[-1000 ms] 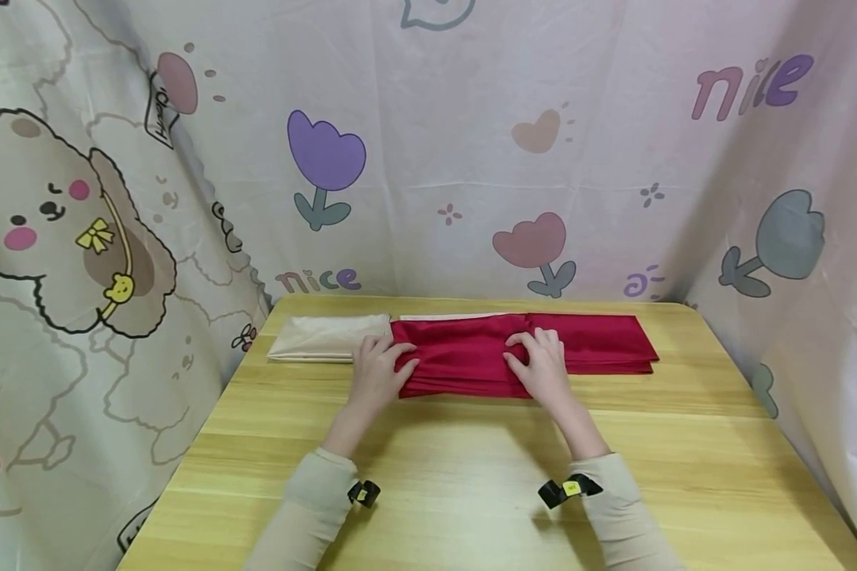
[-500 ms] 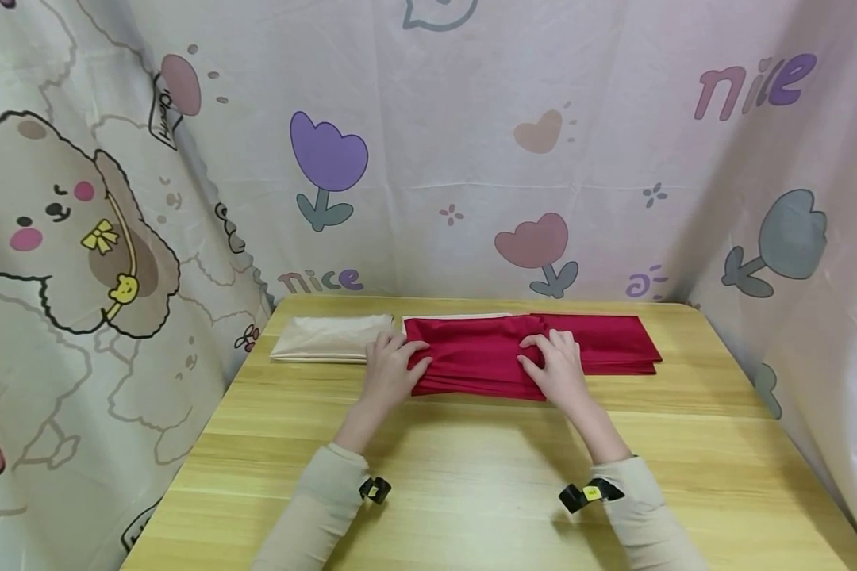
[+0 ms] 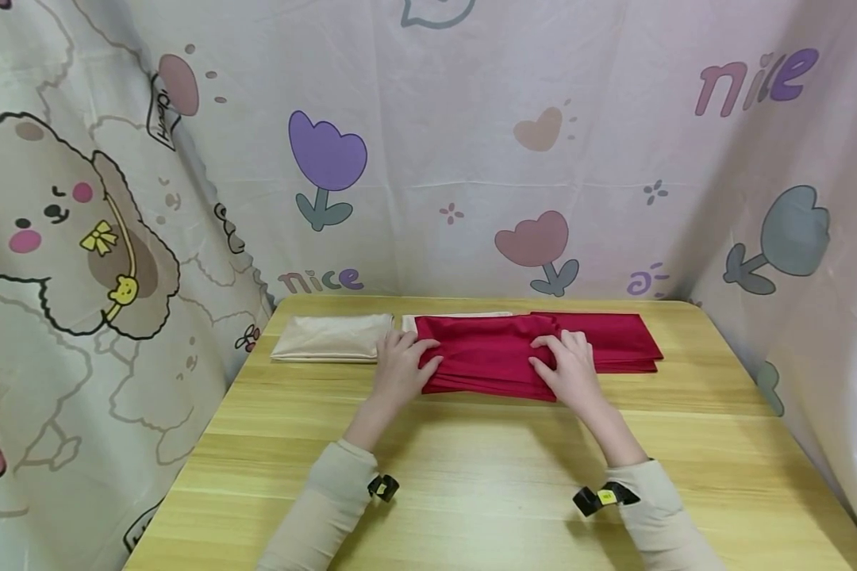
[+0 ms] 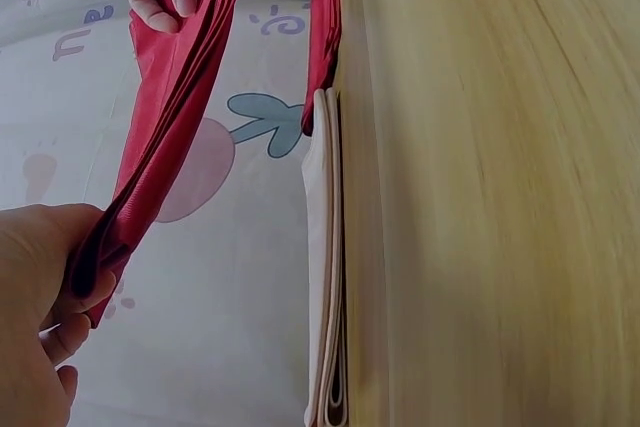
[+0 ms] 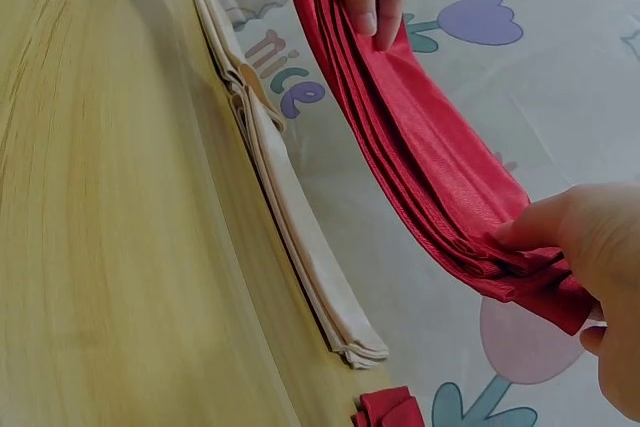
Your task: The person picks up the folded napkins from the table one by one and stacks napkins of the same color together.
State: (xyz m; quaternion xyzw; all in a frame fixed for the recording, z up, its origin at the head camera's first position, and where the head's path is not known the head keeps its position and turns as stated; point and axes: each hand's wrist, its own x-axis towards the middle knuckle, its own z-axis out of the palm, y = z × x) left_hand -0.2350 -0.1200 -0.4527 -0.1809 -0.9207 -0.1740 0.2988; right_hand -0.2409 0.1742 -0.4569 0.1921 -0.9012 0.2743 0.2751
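A folded red cloth hangs between the two hands, lifted off the table, as both wrist views show. The left hand pinches its left end; in the left wrist view that hand has thumb and fingers round the layered fold. At the other end the right hand grips the cloth, thumb on its face in the right wrist view. Several layers show along the lower edge of the red cloth.
Behind and left lies a folded cream cloth. A paler cloth shows partly behind the held one. To the right, another folded red cloth lies on the wooden table. A printed curtain stands behind.
Both hands have shifted to the right with the red cloth between them, and it now overlaps more of the red cloth on the right. More of the pale cloth behind shows at left.
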